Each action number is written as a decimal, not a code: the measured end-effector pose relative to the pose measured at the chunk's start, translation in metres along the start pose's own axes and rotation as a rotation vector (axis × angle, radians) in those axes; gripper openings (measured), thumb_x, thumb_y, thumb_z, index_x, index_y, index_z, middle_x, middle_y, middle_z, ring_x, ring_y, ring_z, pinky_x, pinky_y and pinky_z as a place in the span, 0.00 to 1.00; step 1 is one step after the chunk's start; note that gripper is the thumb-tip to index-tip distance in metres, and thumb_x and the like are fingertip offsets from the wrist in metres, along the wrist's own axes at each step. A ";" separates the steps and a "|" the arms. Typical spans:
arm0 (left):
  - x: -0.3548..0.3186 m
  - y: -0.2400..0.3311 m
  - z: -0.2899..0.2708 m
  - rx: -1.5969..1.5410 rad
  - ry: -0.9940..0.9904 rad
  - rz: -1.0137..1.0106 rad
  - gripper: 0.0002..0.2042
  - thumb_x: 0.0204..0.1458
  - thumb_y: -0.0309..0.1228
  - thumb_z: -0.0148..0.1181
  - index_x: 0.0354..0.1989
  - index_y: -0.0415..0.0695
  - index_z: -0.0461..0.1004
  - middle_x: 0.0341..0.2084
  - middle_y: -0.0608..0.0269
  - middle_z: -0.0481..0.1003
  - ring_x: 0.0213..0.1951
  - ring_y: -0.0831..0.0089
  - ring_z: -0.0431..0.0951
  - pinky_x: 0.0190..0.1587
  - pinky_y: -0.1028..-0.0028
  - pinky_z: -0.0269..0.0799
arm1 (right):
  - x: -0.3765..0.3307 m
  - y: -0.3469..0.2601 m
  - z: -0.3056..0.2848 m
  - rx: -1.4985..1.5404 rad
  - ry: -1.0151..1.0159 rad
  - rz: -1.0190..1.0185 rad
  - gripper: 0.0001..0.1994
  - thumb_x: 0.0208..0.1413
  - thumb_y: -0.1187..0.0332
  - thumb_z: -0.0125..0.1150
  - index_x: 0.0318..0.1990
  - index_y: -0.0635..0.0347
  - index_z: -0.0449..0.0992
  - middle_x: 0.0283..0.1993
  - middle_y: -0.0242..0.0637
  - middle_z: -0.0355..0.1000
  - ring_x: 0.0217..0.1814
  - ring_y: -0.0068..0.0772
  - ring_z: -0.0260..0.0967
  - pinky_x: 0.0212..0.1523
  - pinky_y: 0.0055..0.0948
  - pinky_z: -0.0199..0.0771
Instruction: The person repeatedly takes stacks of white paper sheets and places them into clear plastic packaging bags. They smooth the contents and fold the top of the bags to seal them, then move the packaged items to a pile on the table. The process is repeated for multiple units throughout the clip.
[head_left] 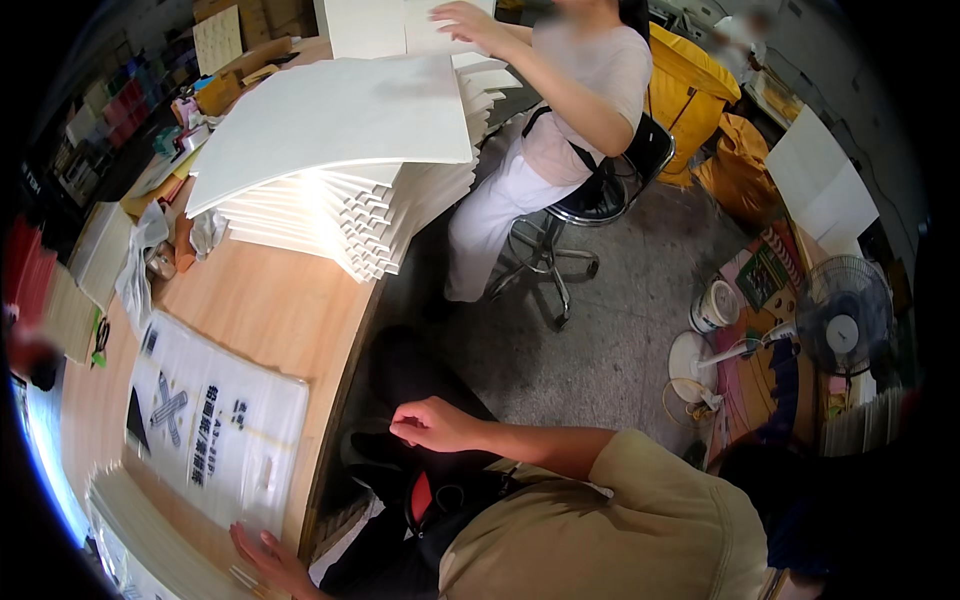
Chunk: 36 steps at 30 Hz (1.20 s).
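My left hand (272, 562), fingers spread, is at the near edge of the table, by the bottom end of a pile of clear plastic bags (265, 420). The bags have dark print and a crossed-pencils picture. Whether the fingertips touch the bags or the tabletop, I cannot tell. A thick stack of white paper pads (135, 525) stands beside that hand, partly cut off by the picture's lower edge. My right hand (435, 425) hangs above my lap, its fingers curled in a loose fist with nothing visible in them.
A tall fanned stack of white paper pads (340, 120) covers the table's far end. Scissors (101, 340) lie at the left. Across from me a person (590, 90) sits on a wheeled chair (560, 225). At the right are a fan (843, 325) and a white bucket (716, 305).
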<state>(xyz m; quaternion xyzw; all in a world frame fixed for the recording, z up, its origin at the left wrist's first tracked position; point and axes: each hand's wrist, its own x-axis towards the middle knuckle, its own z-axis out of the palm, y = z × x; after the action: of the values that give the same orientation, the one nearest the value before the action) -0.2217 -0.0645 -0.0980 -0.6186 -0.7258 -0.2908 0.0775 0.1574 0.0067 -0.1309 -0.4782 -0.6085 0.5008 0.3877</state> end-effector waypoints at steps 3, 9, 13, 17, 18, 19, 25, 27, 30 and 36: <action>-0.006 -0.003 -0.005 0.006 -0.019 -0.035 0.25 0.65 0.44 0.49 0.62 0.36 0.66 0.59 0.41 0.67 0.62 0.46 0.66 0.62 0.55 0.63 | 0.004 -0.004 -0.004 -0.015 -0.005 0.001 0.11 0.61 0.63 0.59 0.34 0.63 0.77 0.22 0.39 0.75 0.23 0.30 0.73 0.25 0.29 0.69; -0.009 -0.023 0.011 0.004 0.001 0.031 0.24 0.65 0.40 0.51 0.63 0.36 0.65 0.60 0.42 0.67 0.62 0.47 0.66 0.64 0.54 0.61 | -0.001 -0.013 -0.059 -0.047 0.265 -0.083 0.08 0.61 0.66 0.60 0.40 0.62 0.78 0.27 0.37 0.77 0.26 0.24 0.74 0.29 0.25 0.72; -0.011 -0.024 0.009 0.039 -0.008 0.031 0.23 0.64 0.36 0.53 0.63 0.35 0.64 0.60 0.43 0.67 0.62 0.48 0.66 0.64 0.54 0.61 | -0.010 -0.022 -0.143 0.008 0.552 -0.008 0.16 0.63 0.67 0.59 0.57 0.62 0.73 0.28 0.32 0.74 0.27 0.18 0.71 0.28 0.20 0.73; -0.010 -0.024 0.011 0.048 -0.003 0.048 0.23 0.64 0.34 0.53 0.63 0.35 0.64 0.60 0.43 0.66 0.62 0.49 0.66 0.64 0.55 0.62 | -0.025 -0.016 -0.232 0.168 0.927 0.075 0.34 0.63 0.68 0.57 0.72 0.66 0.48 0.23 0.34 0.72 0.19 0.20 0.66 0.21 0.20 0.66; -0.010 -0.023 0.010 0.071 -0.005 0.063 0.22 0.64 0.34 0.53 0.63 0.35 0.64 0.60 0.43 0.66 0.62 0.49 0.66 0.64 0.55 0.62 | -0.027 -0.022 -0.249 0.277 1.033 0.084 0.35 0.63 0.68 0.57 0.73 0.65 0.46 0.22 0.35 0.72 0.18 0.21 0.66 0.21 0.20 0.65; -0.009 -0.022 0.010 0.092 -0.008 0.079 0.22 0.64 0.34 0.53 0.63 0.35 0.64 0.60 0.43 0.66 0.62 0.49 0.66 0.64 0.55 0.62 | -0.028 -0.026 -0.260 0.387 1.138 0.092 0.37 0.63 0.68 0.57 0.73 0.65 0.44 0.22 0.35 0.72 0.17 0.22 0.65 0.20 0.21 0.64; -0.009 -0.020 0.005 0.101 0.015 0.138 0.22 0.63 0.33 0.55 0.62 0.34 0.64 0.59 0.44 0.68 0.61 0.50 0.68 0.63 0.56 0.64 | -0.052 -0.065 -0.248 0.244 1.150 -0.191 0.15 0.63 0.67 0.57 0.53 0.67 0.75 0.21 0.33 0.72 0.17 0.20 0.65 0.19 0.20 0.61; -0.008 -0.018 0.003 0.156 0.015 0.149 0.22 0.63 0.33 0.55 0.62 0.34 0.65 0.59 0.44 0.68 0.60 0.50 0.69 0.63 0.57 0.65 | -0.058 -0.090 -0.241 0.183 1.201 -0.275 0.10 0.63 0.67 0.57 0.43 0.66 0.78 0.20 0.32 0.71 0.17 0.20 0.64 0.20 0.20 0.61; -0.007 -0.018 0.004 0.160 0.027 0.147 0.22 0.63 0.33 0.56 0.62 0.35 0.66 0.58 0.45 0.69 0.60 0.50 0.70 0.62 0.58 0.66 | -0.067 -0.115 -0.239 0.103 1.229 -0.394 0.10 0.63 0.68 0.57 0.39 0.66 0.80 0.20 0.32 0.71 0.18 0.19 0.64 0.20 0.20 0.61; -0.006 -0.016 0.003 0.101 0.045 0.132 0.21 0.62 0.33 0.57 0.60 0.35 0.68 0.57 0.45 0.70 0.59 0.50 0.70 0.62 0.58 0.67 | -0.080 -0.132 -0.240 0.066 1.258 -0.584 0.10 0.64 0.68 0.57 0.40 0.68 0.79 0.20 0.33 0.70 0.17 0.21 0.63 0.19 0.21 0.60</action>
<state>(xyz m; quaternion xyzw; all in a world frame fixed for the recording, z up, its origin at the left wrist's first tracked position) -0.2346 -0.0688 -0.1084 -0.6536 -0.6952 -0.2620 0.1440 0.3794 -0.0190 0.0460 -0.4823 -0.3564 0.0219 0.7999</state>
